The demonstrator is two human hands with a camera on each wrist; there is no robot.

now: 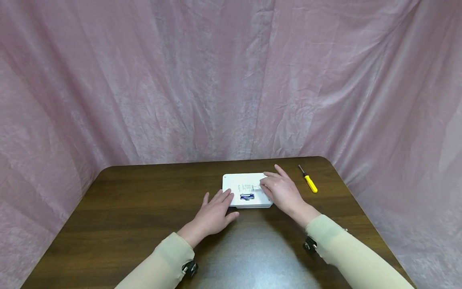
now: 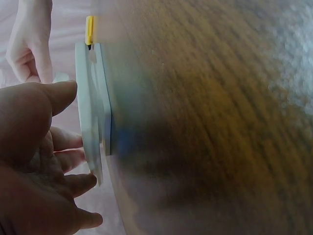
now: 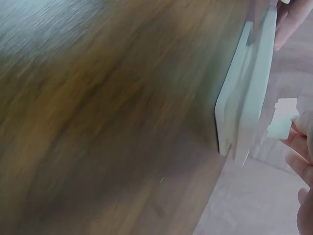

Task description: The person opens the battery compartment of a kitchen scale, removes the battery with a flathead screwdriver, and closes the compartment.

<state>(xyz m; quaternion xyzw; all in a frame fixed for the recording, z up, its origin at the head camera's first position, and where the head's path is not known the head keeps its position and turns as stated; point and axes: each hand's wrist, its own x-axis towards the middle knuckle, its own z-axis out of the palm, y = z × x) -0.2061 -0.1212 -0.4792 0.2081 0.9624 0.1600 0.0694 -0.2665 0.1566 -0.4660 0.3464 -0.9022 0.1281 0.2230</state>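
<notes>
The counter (image 1: 126,212) stretches wide left of the left hand (image 1: 213,216), which is spread and touches a white device (image 1: 234,181) near the far edge. The right hand (image 1: 283,192) pinches a small white cover (image 3: 283,120); rightward, a yellow screwdriver (image 1: 311,184) lies.

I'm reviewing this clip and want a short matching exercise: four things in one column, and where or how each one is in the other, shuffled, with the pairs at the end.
Things
1. Screwdriver
2. Small white cover
3. Blue battery
4. Left hand

Place or state
A. In the open compartment of the white device
B. Spread out at the device's near left corner
C. Pinched by the right hand
D. Lying on the table, to the right of the device

Pairs: 1-D, 2-C, 3-A, 4-B
</notes>
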